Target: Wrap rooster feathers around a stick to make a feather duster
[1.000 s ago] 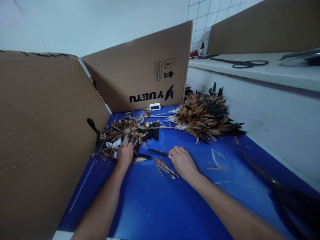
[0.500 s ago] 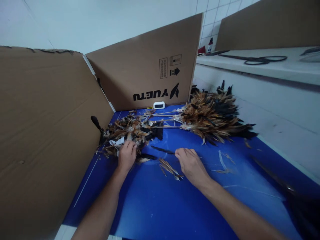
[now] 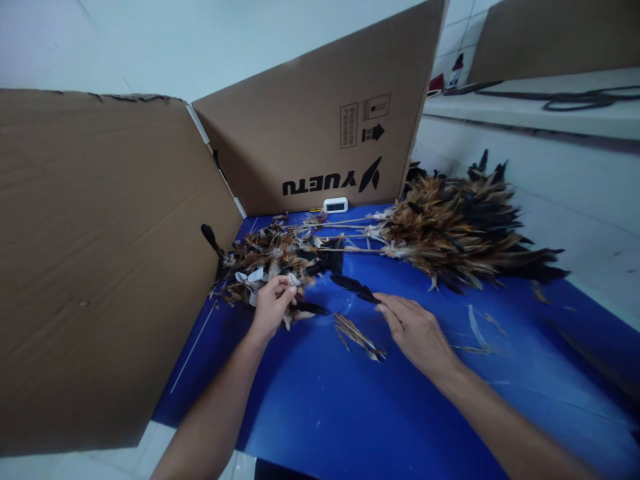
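Left hand: at centre-left, the left hand (image 3: 273,308) is closing thumb and fingertips on a white tuft (image 3: 294,280).
Right hand: right of centre, the right hand (image 3: 415,330) is keeping its fingers nearly straight and together, their tips gripping one end of a black feather (image 3: 356,287).
Loose feathers: a brown-and-black feather pile (image 3: 270,253) is lying just beyond the left hand; a small feather bunch (image 3: 359,337) is lying between the hands.
Feathered sticks: thin sticks are running from the pile toward bushy feather heads (image 3: 450,227) at right.
Blue surface: the blue tabletop (image 3: 310,407) is spreading between the forearms, its left edge running beside the left cardboard (image 3: 100,267), its right edge following the pale wall.
Back edge: a white device (image 3: 335,205) is standing against the printed cardboard (image 3: 280,127).
Writing: "YUETU" is showing upside down beside a leaf-like logo; above, an arrow is pointing right near boxed marks, their characters too small to read.
Upper right: a pale ledge (image 3: 595,121) is carrying a small bottle (image 3: 456,72) and a dark looped object (image 3: 583,100).
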A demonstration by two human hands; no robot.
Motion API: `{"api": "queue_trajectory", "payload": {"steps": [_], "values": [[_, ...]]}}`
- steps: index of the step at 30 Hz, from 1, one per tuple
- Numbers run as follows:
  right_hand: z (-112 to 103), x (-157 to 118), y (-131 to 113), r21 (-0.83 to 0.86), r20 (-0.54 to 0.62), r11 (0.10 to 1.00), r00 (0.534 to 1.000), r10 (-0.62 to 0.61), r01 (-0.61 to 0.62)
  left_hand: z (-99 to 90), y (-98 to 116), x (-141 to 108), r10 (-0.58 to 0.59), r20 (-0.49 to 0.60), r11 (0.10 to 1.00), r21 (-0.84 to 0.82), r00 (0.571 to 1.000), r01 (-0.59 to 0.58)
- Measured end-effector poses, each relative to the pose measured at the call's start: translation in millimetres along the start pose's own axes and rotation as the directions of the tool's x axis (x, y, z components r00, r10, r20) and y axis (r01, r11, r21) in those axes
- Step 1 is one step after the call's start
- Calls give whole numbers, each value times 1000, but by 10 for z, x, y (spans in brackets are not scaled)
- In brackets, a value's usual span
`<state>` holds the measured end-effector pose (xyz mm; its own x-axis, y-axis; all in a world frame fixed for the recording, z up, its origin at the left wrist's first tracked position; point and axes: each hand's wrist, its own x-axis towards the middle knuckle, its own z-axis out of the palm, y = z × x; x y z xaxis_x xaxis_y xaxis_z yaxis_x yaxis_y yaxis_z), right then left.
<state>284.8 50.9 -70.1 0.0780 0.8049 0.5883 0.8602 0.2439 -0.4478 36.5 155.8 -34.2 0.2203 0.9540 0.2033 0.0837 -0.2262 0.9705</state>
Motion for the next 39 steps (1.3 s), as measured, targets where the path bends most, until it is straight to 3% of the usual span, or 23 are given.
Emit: {"api": "queue_trajectory", "payload": {"steps": [7,14,16,19,22,25,27,34,39], "values": [[-18,-3,-19,14,17,998,998,54,-54,19,58,-31,-119,75,980,-149,990,130],[-15,27,113,7,-14,983,983,184,-184,-11,-19,12,-116,-10,990,-84,993,115],[-34,53,151,-26,-46,984,984,175,-176,-28,-54,24,-58,-56,997,41,997,60],[-97,86,126,-139,-73,987,995,68,-78,-46,-56,16,156,-103,927,359,982,-110],[-167,82,-12,-151,63,988,998,-6,15,-43,2,-24,365,-30,781,553,931,-288],[-190,40,-183,-79,306,996,952,-11,37,-21,57,-67,455,47,697,603,889,-389],[-174,7,-263,-65,397,997,918,-13,42,-4,71,-87,480,74,664,621,874,-416],[-107,-50,-322,-93,487,993,873,-23,78,17,71,-116,523,108,623,629,845,-466],[-137,-28,-415,-51,413,998,911,-21,46,50,104,-164,534,95,633,614,840,-472]]}}
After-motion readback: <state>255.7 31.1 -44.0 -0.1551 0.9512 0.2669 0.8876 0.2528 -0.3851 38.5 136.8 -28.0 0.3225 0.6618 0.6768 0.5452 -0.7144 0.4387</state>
